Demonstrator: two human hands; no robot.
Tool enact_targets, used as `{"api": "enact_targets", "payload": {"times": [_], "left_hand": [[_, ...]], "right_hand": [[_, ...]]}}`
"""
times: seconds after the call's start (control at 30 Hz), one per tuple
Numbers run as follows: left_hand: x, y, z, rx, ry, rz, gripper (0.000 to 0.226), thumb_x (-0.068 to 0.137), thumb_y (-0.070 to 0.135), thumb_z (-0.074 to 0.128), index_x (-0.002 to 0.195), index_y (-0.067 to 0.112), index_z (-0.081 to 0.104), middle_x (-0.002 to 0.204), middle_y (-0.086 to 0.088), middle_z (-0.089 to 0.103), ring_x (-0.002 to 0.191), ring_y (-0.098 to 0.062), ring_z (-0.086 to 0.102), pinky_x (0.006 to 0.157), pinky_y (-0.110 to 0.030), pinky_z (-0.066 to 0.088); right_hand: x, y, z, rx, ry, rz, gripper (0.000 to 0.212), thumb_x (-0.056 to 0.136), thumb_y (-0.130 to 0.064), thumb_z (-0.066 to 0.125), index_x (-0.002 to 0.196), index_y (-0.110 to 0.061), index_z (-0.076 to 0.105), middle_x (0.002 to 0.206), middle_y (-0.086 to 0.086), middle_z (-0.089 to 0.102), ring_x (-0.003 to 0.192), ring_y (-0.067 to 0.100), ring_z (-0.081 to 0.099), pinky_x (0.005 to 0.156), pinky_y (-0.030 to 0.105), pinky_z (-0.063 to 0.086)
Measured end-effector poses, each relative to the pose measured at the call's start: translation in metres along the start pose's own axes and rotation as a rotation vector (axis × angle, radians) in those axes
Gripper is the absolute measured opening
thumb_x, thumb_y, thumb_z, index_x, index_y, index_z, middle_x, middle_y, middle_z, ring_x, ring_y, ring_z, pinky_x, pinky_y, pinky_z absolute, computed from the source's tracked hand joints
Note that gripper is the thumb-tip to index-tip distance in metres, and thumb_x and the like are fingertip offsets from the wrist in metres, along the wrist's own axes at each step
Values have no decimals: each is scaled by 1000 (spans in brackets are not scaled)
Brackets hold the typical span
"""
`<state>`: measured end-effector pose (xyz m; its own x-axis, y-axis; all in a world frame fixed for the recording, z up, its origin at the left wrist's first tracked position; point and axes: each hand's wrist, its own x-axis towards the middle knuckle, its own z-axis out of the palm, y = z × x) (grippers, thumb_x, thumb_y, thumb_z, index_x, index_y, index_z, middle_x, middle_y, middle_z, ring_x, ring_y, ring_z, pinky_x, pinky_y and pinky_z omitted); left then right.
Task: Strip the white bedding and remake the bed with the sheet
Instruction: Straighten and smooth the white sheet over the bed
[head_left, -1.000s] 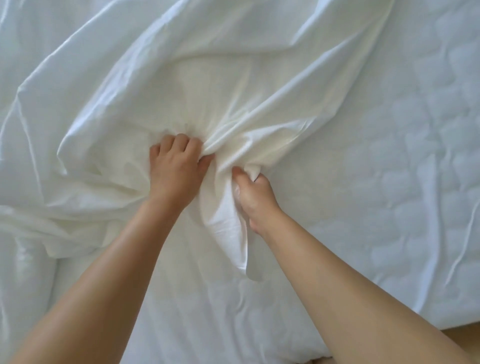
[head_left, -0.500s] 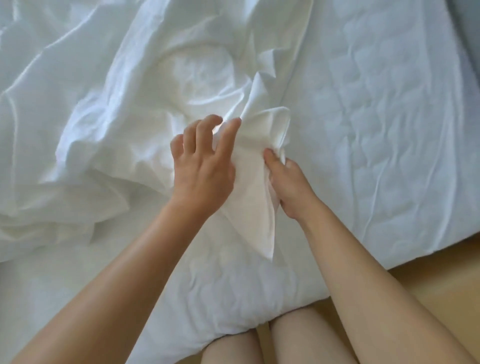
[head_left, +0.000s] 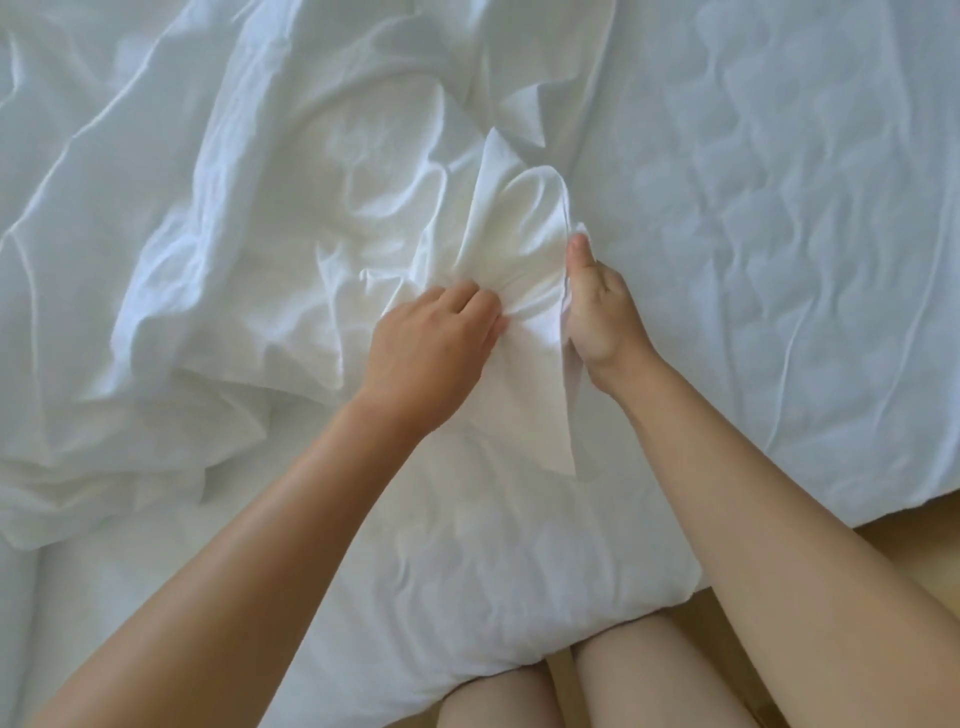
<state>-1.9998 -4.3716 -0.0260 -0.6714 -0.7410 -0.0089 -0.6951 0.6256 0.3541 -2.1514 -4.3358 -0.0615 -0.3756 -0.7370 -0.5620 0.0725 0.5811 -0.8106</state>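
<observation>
Left hand (head_left: 431, 348) curled, grabbing a bunch of sheet (head_left: 249, 223) nr the near corner of the bed (head_left: 779, 218); right hand (head_left: 597, 317) pinching its edge w/ thumb. Rest lies crumpled.

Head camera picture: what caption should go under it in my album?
Left hand and right hand gripping the rumpled white sheet on a quilted mattress.

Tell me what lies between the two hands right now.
A bunched, raised fold of the white sheet fills the gap between the left hand and the right hand, and both hands grip it. The head view shows this.
</observation>
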Motion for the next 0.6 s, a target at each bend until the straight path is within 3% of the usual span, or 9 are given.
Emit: {"api": "enact_targets", "payload": {"times": [0.1,0.17,0.23,0.37,0.4,0.47,0.53,0.6], "left_hand": [[23,-4,-2,2,28,-17,19,91,16,58,81,0,61,75,-13,59,58,-32,56,45,-33,37],[41,-7,2,34,37,-46,23,97,21,48,89,1,56,85,-12,57,63,-30,51,49,-35,33],[60,-12,12,91,24,-92,26,101,25,37,98,4,51,95,-11,54,69,-26,44,55,-37,29],[87,-24,33,199,-25,-107,25,102,23,30,107,4,45,104,-14,55,90,-35,54,60,-35,25],[88,-26,37,215,-33,-100,23,102,21,30,107,3,45,103,-15,57,91,-36,56,60,-36,25],[83,-29,43,220,-24,-64,23,101,18,33,102,1,48,96,-18,60,85,-38,58,57,-37,24],[74,-28,44,193,-17,-32,22,100,16,38,95,-2,51,85,-21,61,74,-39,59,55,-36,23],[66,-26,46,171,-17,-19,21,98,14,42,92,-4,53,81,-22,61,70,-39,59,55,-36,23]], "right_hand": [[28,-5,4,-43,56,-39,58,101,-46,31,84,2,60,74,1,61,59,1,57,61,19,48],[48,-9,4,-72,50,-84,52,100,-45,36,61,-12,47,55,-8,47,45,1,44,48,18,39],[65,-13,4,-97,84,-117,52,99,-46,40,54,-19,33,46,-13,34,41,3,34,43,16,31],[87,-19,5,-185,233,-130,52,96,-45,46,55,-18,33,51,-8,36,51,10,36,53,25,32],[86,-19,5,-242,245,-129,45,96,-44,49,60,-18,40,59,-6,44,57,11,42,58,26,35],[68,-15,0,-349,317,-210,24,92,-37,55,91,-14,58,85,-3,54,80,15,53,73,28,42],[32,-10,-1,-398,428,-381,41,84,-36,60,112,-6,56,98,1,51,93,21,53,80,29,43],[4,3,2,-505,332,-277,54,78,-44,65,114,-5,55,104,7,56,98,27,55,83,36,46]]}}
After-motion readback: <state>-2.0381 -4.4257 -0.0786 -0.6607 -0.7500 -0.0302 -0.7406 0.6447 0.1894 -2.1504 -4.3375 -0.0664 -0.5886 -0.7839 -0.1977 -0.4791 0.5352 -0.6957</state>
